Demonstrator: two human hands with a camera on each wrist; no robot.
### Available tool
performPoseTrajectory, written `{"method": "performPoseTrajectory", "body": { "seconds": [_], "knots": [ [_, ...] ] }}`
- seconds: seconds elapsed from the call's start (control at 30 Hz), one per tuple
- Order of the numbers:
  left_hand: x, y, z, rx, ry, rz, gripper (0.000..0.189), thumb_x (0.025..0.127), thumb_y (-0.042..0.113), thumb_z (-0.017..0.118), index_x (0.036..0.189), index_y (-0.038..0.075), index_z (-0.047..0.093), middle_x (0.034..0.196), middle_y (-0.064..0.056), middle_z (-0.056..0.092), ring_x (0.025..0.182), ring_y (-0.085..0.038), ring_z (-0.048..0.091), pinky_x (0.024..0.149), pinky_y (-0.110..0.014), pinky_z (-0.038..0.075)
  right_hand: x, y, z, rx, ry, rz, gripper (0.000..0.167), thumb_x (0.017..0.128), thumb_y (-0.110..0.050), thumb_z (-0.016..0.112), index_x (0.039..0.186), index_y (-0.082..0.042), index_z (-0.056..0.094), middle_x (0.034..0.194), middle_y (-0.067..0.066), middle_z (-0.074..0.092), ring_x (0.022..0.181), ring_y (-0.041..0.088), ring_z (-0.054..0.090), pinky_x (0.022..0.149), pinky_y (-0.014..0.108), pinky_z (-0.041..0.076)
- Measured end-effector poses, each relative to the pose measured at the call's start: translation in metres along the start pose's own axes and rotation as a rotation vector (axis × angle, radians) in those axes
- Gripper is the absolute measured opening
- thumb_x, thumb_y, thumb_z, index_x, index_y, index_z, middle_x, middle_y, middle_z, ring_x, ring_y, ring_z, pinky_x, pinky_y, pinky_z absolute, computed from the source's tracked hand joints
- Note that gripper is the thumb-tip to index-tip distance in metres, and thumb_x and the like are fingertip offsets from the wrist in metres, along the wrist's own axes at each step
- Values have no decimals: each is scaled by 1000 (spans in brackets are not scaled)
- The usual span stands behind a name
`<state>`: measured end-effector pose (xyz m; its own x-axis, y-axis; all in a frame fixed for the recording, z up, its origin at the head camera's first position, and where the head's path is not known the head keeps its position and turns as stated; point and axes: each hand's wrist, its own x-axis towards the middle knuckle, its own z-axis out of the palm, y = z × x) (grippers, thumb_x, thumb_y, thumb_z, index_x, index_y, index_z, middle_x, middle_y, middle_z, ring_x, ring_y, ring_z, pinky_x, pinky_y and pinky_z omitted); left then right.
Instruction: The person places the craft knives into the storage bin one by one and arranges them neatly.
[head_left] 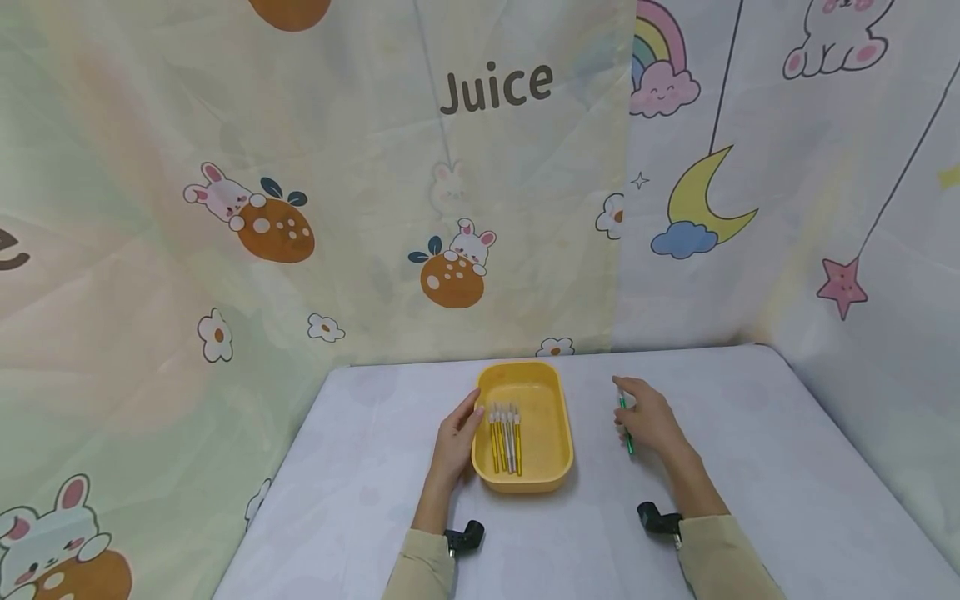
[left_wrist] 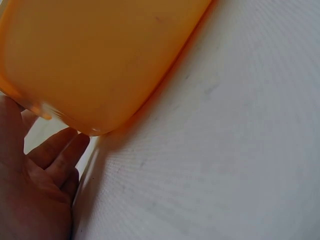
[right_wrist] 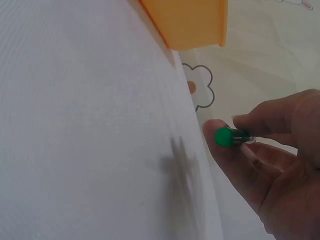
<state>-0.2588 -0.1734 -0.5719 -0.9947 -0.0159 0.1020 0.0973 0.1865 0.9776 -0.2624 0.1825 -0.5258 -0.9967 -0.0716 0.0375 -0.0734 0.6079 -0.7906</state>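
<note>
My left hand (head_left: 453, 437) holds the left side of a yellow plastic tray (head_left: 558, 417), thumb at its rim and fingers against the outer wall. In the left wrist view, the fingertips (left_wrist: 82, 142) touch the tray's lower edge. Inside the tray, several slim pen-shaped tools (head_left: 504, 440) with yellow or silver barrels and pale tips lie side by side. To the right of the tray, my right hand (head_left: 654, 421) pinches a slim green pen-shaped tool (head_left: 627, 440) between thumb and fingers. Its round green end (right_wrist: 223, 136) faces the right wrist camera; the exact kind is unclear.
The tray stands on a table with a white cloth (head_left: 360, 517). Behind the table hangs a printed curtain (head_left: 360, 208), and another printed sheet (head_left: 892, 358) closes off the right side. A dark wrist camera (head_left: 660, 518) sits on the right forearm.
</note>
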Motion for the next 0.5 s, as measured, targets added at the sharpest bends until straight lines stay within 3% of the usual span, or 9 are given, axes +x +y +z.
{"method": "performPoseTrajectory", "body": {
  "seconds": [0.27, 0.5],
  "knots": [
    [0, 2, 1, 3, -6, 19, 45, 109, 32, 56, 154, 30, 52, 161, 10, 47, 155, -18, 37, 128, -44, 31, 0, -8, 4, 69, -28, -2, 69, 98, 0, 67, 160, -1, 36, 158, 28, 38, 82, 16, 74, 63, 25, 62],
    [0, 1, 1, 0, -4, 4, 46, 108, 34, 57, 153, 31, 52, 160, 13, 47, 154, -15, 37, 128, -42, 31, -1, -19, 6, 22, -43, -61, 69, 98, 0, 68, 160, -3, 38, 161, 27, 35, 86, 19, 73, 64, 24, 60]
  ]
}}
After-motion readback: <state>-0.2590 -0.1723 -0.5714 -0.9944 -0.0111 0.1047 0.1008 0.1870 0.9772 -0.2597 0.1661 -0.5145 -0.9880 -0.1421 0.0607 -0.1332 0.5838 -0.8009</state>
